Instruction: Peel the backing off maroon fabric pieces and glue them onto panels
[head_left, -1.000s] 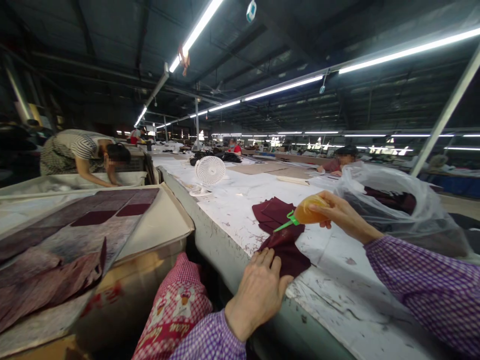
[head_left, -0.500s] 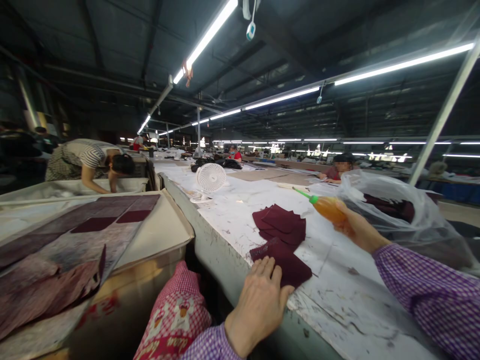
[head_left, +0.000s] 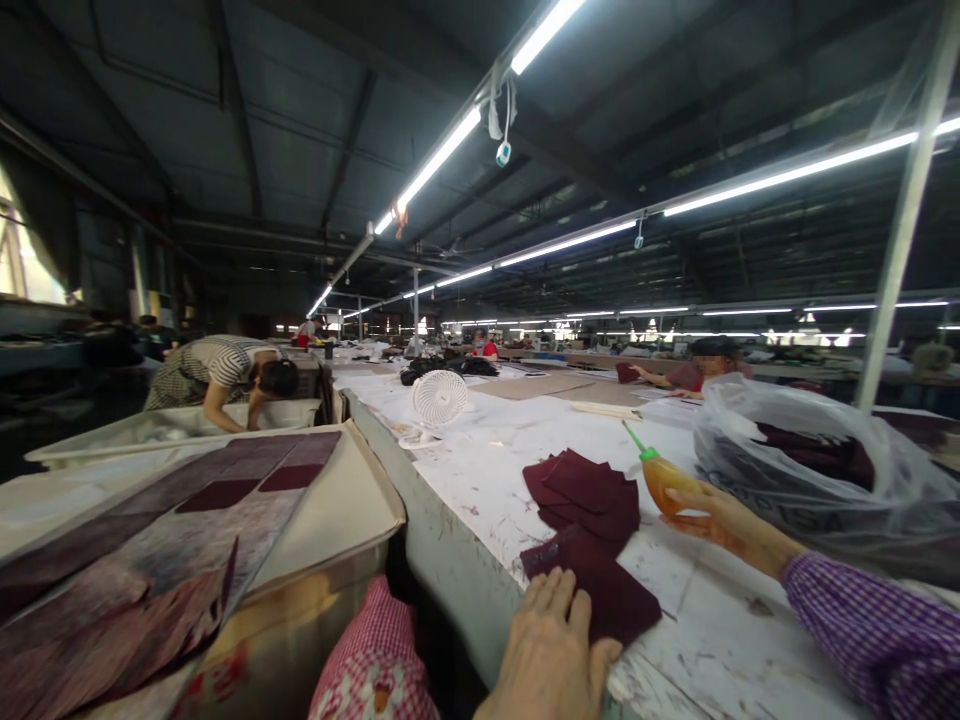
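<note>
bottle [head_left: 666, 481] in r fingers [head_left: 694, 520]

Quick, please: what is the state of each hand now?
Left hand: open, flat on the cloth.
Right hand: closed, holding the bottle.

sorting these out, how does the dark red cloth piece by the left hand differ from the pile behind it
The cloth piece is one flat layer; the pile is several overlapping pieces. The cloth piece lies near the table edge with the left hand resting on it; the pile sits farther in, untouched, near the bottle in the right hand. Both are dark red.
</note>
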